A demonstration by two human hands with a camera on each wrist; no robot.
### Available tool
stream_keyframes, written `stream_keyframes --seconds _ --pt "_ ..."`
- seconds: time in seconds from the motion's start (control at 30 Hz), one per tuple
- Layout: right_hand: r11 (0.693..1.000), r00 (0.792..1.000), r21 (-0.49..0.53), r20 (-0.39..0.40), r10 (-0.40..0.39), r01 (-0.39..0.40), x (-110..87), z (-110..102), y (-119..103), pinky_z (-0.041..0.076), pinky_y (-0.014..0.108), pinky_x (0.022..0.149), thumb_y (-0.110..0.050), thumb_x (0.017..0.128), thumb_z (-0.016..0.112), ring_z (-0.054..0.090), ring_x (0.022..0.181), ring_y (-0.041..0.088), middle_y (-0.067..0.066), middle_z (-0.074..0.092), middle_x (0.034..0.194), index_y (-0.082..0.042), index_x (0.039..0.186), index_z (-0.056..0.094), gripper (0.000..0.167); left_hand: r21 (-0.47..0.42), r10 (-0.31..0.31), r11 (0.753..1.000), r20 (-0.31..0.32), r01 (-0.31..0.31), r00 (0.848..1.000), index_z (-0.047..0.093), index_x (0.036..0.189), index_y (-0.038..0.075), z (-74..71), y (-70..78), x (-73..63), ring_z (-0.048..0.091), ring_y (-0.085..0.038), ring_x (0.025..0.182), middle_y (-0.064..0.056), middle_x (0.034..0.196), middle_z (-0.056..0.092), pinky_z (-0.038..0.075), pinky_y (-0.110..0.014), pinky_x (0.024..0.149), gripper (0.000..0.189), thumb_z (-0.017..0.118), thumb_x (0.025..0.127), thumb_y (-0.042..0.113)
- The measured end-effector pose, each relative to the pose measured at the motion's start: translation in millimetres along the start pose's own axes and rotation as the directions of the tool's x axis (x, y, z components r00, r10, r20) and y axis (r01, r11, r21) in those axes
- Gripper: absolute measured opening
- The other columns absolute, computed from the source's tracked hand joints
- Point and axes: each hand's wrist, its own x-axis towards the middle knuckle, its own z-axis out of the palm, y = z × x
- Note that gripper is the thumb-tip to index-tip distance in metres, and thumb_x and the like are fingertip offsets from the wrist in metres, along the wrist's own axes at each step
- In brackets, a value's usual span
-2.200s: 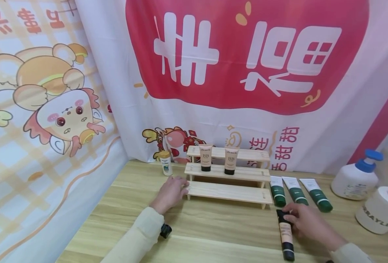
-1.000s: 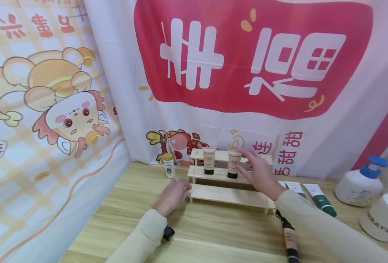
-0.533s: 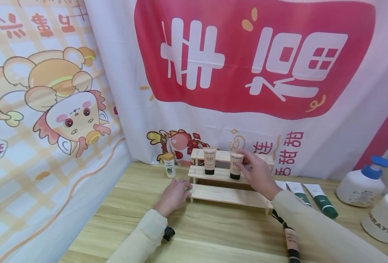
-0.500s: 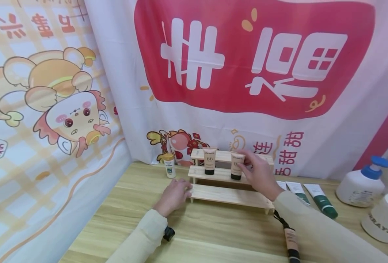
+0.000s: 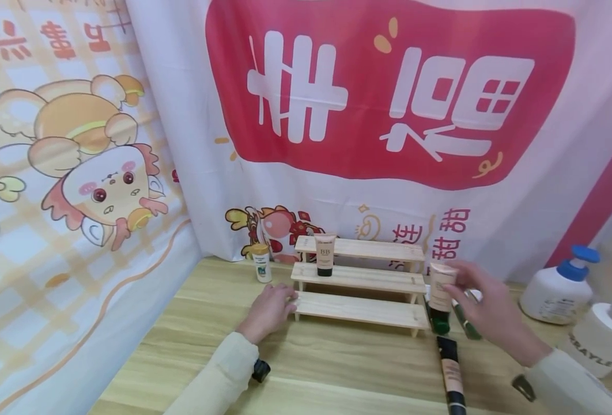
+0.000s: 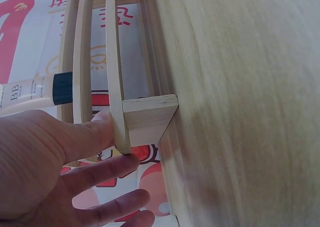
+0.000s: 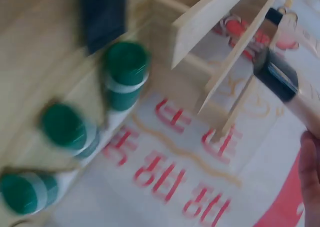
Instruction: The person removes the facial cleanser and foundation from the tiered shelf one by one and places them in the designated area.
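My right hand [image 5: 487, 311] holds a beige BB cream tube [image 5: 442, 288] with a black cap, cap down, raised off the right end of the three-step wooden display rack [image 5: 360, 308]. Its dark cap [image 7: 275, 74] shows in the right wrist view. On the rack's middle step stands another BB cream tube [image 5: 325, 256]. At the rack's left end, my left hand [image 5: 266, 308] pinches the lowest step [image 6: 117, 87] between thumb and index finger; the other fingers extend past the board.
Green-and-white tubes [image 7: 125, 72] lie right of the rack, partly hidden by my right hand in the head view. Nearer lies a beige-and-black tube [image 5: 451, 374]. A yellow-capped bottle [image 5: 261, 264] stands left; a blue-topped pump bottle [image 5: 557, 294] and white jar [image 5: 599, 340] stand right.
My right hand went from the beige-and-black tube to the rack, took the right-hand BB cream tube off the middle step and carried it right. The left hand stayed at the rack's end.
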Motion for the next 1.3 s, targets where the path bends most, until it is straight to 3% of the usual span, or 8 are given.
stream_keyframes --seconds 0.13,0.2,0.27,0.4,0.53,0.73,1.0,1.3 --pt "0.993 0.985 -0.016 0.122 0.119 -0.118 -29.6 -22 9 0.048 0.019 0.058 -0.001 0.077 0.076 0.055 0.065 0.004 -0.009 0.055 0.075 -0.012 0.12 0.057 0.048 0.002 0.005 1.0 0.002 -0.005 1.0 0.068 0.108 0.011 -1.6 -0.3 0.4 0.053 -0.026 0.099 -0.007 0.114 0.062 0.045 -0.041 0.083 0.025 0.071 0.086 0.021" --pt "0.976 0.946 -0.046 0.238 0.219 -0.214 -44.0 -27 16 0.049 0.023 0.057 -0.008 0.079 0.075 0.055 0.065 0.005 -0.009 0.055 0.073 -0.013 0.12 0.057 0.045 0.004 0.013 1.0 0.0 -0.013 1.0 0.068 0.108 0.011 -1.5 -1.4 1.5 0.053 -0.027 0.1 -0.007 0.114 0.062 0.045 -0.042 0.085 0.025 0.071 0.086 0.021" --pt "0.944 0.871 -0.083 0.368 0.326 -0.318 -55.8 -28 23 0.051 0.028 0.06 -0.013 0.081 0.075 0.057 0.067 0.007 -0.007 0.058 0.076 -0.013 0.121 0.057 0.044 0.006 0.014 1.0 0.0 -0.014 1.0 0.068 0.108 0.012 -1.1 -2.4 2.7 0.053 -0.027 0.102 -0.007 0.115 0.062 0.045 -0.042 0.086 0.024 0.071 0.086 0.021" --pt "0.855 0.678 -0.135 0.553 0.484 -0.501 -70.8 -24 38 0.053 0.037 0.066 -0.017 0.082 0.073 0.061 0.076 0.015 -0.001 0.064 0.086 -0.014 0.121 0.057 0.042 0.004 0.004 1.0 0.008 -0.004 1.0 0.068 0.108 0.011 -0.8 -2.9 3.2 0.052 -0.028 0.103 -0.007 0.116 0.062 0.044 -0.043 0.086 0.024 0.07 0.086 0.021" --pt "0.804 0.585 -0.135 0.618 0.525 -0.579 -80.0 -19 51 0.052 0.038 0.068 -0.017 0.083 0.072 0.06 0.079 0.016 0.001 0.065 0.091 -0.017 0.118 0.059 0.038 0.003 0.0 1.0 0.011 0.0 1.0 0.068 0.109 0.011 -1.1 -2.1 2.8 0.052 -0.028 0.103 -0.008 0.117 0.061 0.044 -0.043 0.087 0.024 0.07 0.087 0.021" --pt "0.779 0.553 -0.136 0.63 0.545 -0.613 -87.7 -7 66 0.053 0.038 0.067 -0.025 0.084 0.071 0.061 0.081 0.018 0.005 0.066 0.101 -0.015 0.112 0.066 0.03 0.01 -0.01 1.0 0.018 0.01 1.0 0.068 0.109 0.012 -0.8 -2.1 3.0 0.052 -0.028 0.104 -0.007 0.117 0.061 0.044 -0.043 0.087 0.024 0.07 0.087 0.022" --pt "0.757 0.492 -0.213 0.647 0.583 -0.617 -92.4 5 84 0.05 0.035 0.061 -0.024 0.085 0.07 0.056 0.07 0.016 0.002 0.064 0.087 -0.009 0.113 0.067 0.032 0.008 -0.013 1.0 0.022 0.013 1.0 0.069 0.109 0.012 -1.3 0.2 2.2 0.052 -0.027 0.102 -0.007 0.116 0.061 0.045 -0.043 0.086 0.024 0.07 0.087 0.022" --pt "0.78 0.513 -0.254 0.63 0.582 -0.573 -95.6 0 81 0.047 0.033 0.059 -0.026 0.085 0.07 0.054 0.069 0.015 0.0 0.062 0.085 -0.005 0.118 0.064 0.039 0.007 -0.026 1.0 0.032 0.026 0.999 0.068 0.109 0.012 -0.8 0.6 1.6 0.052 -0.028 0.103 -0.007 0.117 0.061 0.044 -0.043 0.087 0.024 0.07 0.087 0.021"
